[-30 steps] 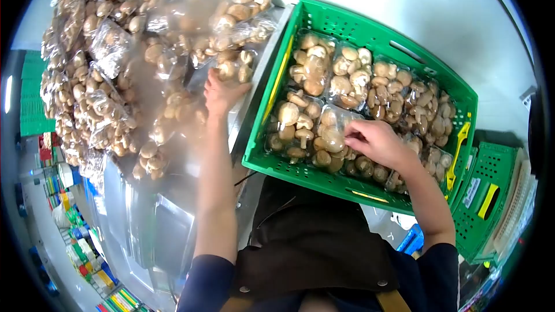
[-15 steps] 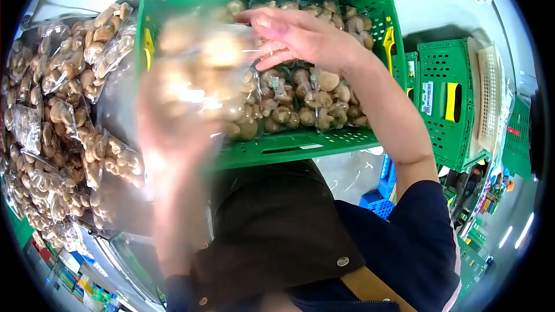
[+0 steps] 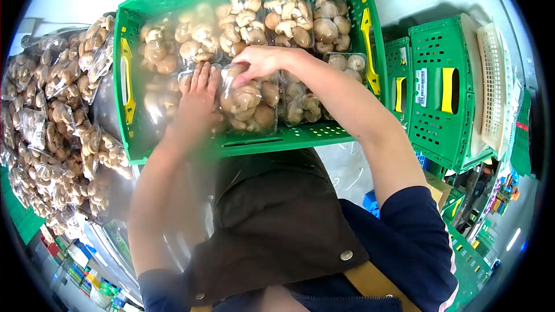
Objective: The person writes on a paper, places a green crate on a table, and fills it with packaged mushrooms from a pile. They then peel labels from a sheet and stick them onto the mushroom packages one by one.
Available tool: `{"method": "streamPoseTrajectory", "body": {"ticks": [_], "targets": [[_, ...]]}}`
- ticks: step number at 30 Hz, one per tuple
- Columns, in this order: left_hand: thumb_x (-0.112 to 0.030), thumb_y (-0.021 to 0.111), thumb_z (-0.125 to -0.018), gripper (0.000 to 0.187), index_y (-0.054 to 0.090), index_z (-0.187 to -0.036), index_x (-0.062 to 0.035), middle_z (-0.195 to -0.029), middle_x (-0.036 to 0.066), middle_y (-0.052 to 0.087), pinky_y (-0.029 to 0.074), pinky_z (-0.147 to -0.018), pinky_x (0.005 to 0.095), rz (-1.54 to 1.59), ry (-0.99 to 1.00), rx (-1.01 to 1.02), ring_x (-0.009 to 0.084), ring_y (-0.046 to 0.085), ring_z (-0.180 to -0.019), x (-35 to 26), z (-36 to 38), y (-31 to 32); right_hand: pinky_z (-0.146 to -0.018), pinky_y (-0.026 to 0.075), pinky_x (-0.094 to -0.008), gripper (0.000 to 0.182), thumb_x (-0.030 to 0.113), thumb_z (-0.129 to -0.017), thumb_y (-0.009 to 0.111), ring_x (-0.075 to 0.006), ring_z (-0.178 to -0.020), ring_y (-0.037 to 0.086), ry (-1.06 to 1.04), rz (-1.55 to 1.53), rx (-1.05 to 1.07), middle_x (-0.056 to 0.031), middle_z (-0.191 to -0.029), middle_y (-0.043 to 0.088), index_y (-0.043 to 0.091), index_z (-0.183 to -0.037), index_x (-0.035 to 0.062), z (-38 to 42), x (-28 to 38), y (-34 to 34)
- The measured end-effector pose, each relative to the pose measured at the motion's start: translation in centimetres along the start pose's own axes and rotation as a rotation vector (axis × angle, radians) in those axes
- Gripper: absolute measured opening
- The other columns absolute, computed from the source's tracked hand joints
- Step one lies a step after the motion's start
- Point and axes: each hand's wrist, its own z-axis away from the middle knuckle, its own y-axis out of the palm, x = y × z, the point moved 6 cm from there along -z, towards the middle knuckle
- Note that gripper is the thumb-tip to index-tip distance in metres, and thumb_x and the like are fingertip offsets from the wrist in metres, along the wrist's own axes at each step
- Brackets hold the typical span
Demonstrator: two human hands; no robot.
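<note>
Inside the green crate (image 3: 237, 149) lie several clear packs of brown mushrooms in rows. My left hand (image 3: 198, 101) lies on the packs at the front left, fingers stretched out and holding nothing. Just to its right, my right hand (image 3: 258, 63) has its fingers bent over the back edge of a mushroom pack (image 3: 248, 107), gripping it there; some of its fingertips are hidden. Behind my hands sit more packs, among them a mushroom pack (image 3: 289, 17) in the back row.
To the left is a large heap of bagged mushrooms (image 3: 55, 121) reaching close to the crate. On the right stand green crates (image 3: 436, 92) with yellow handles and a cream-coloured basket (image 3: 491, 92). Yellow handles (image 3: 370, 46) sit on the ends of the crate before me.
The blurred mushroom pack held up over the crate's left side is now down among the others. My left hand has lowered onto the packs, and my right hand has moved down and left.
</note>
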Motion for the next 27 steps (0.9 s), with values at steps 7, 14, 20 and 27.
{"method": "streamPoseTrajectory", "body": {"ticks": [7,14,20,27], "targets": [[-0.025,0.086,-0.061,0.112,0.018,-0.148,-0.0086,-0.155,0.017,0.013,0.017,-0.116,0.0452,-0.014,-0.062,0.051,0.0320,0.011,-0.144,-0.7,-0.2,-0.5,-0.070,0.048,-0.0379,0.060,0.052,-0.078,0.070,-0.0288,-0.080,0.063,-0.069,0.070,-0.010,-0.0182,-0.094,0.066,0.060,-0.106,-0.0002,-1.5,-2.3,1.0],[-0.024,0.081,-0.068,0.099,0.023,-0.147,-0.0133,-0.155,0.015,0.014,0.020,-0.116,0.0467,0.149,0.138,-0.155,0.0349,0.011,-0.144,-6.2,0.5,-4.0,-0.077,0.050,-0.0435,0.046,0.036,-0.081,0.069,-0.0356,-0.092,0.063,0.121,0.305,-0.573,-0.0182,-0.104,0.064,0.055,-0.110,0.0026,10.7,2.5,-2.9],[-0.034,0.078,-0.071,0.087,0.033,-0.142,-0.0114,-0.151,0.014,0.027,0.021,-0.114,0.0478,-0.056,0.239,-0.029,0.0338,0.018,-0.142,-8.2,-1.1,-2.7,-0.076,0.050,-0.0450,0.035,0.029,-0.076,0.072,-0.0355,-0.091,0.060,0.495,0.383,-0.628,-0.0151,-0.094,0.060,0.056,-0.095,0.0053,18.3,-0.9,0.4],[-0.025,0.066,-0.080,0.058,0.045,-0.134,-0.0126,-0.144,0.016,0.036,0.032,-0.107,0.0482,-0.026,0.784,-0.323,0.0340,0.030,-0.137,-18.8,-4.2,-2.8,-0.092,0.043,-0.0425,0.051,0.042,-0.082,0.065,-0.0312,-0.111,0.051,0.700,0.699,-0.731,-0.0156,-0.112,0.054,0.056,-0.110,0.0008,20.0,-5.2,-3.6]]}}
